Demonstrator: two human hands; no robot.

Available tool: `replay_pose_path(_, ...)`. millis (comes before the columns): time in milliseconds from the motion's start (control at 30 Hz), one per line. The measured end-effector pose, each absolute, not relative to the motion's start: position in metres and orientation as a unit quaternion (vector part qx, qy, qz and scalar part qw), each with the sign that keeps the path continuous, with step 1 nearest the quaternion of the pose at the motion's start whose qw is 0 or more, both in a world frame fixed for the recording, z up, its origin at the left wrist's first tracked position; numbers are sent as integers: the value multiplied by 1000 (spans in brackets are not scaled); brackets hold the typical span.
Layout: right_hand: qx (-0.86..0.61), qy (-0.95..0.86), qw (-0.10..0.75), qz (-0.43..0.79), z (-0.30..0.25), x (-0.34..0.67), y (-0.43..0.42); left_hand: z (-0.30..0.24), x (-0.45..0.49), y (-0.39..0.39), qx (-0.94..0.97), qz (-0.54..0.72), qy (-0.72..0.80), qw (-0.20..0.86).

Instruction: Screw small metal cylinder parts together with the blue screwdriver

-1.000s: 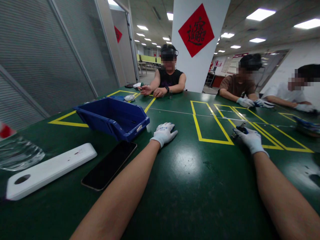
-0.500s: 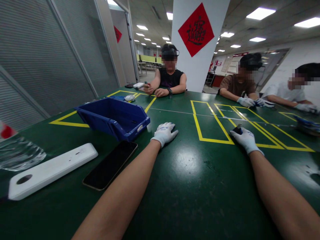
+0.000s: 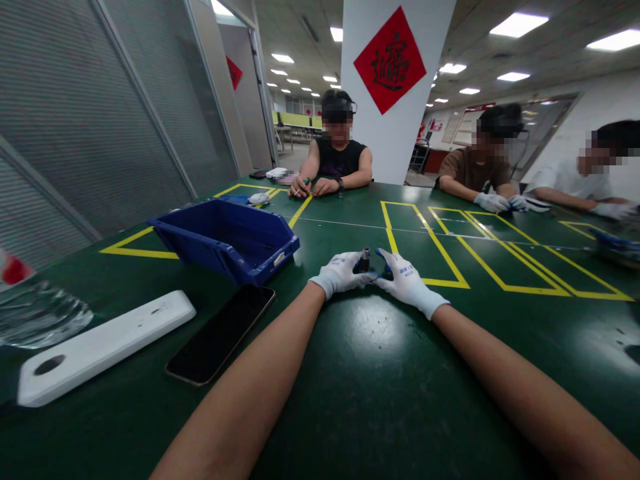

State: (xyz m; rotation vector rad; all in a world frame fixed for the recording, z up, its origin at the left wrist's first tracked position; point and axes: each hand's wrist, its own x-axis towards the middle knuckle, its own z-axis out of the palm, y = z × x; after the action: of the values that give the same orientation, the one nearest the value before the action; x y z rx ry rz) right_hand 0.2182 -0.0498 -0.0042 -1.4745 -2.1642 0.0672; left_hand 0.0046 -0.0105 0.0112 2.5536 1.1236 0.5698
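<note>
Both my hands wear white gloves and meet on the green table (image 3: 380,373) in front of me. My left hand (image 3: 340,275) and my right hand (image 3: 406,283) together grip a small dark part with a metal tip (image 3: 363,260), which stands upright between the fingers. A blue piece (image 3: 386,263) shows at my right fingertips. A blue plastic bin (image 3: 227,239) lies just left of my left hand.
A black phone (image 3: 220,333), a white flat device (image 3: 103,347) and a clear plastic bottle (image 3: 40,313) lie at the left. Yellow tape rectangles (image 3: 435,257) mark the table. Three other people sit at the far side, working with their own hands.
My right hand has come in from the right yellow rectangle to the middle, carrying the small dark part. My left hand now closes on that part too.
</note>
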Motion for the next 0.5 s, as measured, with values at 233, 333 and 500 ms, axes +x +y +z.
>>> replay_pose_path(233,-733,-607,290,-97,-2,326,-32,9,3,-7,873,191,431,127)
replay_pose_path(333,-824,-481,289,-82,-8,382,-28,8,4,-5,871,194,438,113)
replay_pose_path(500,-837,-446,312,-55,-14,416,-32,7,4,-3,862,196,456,97)
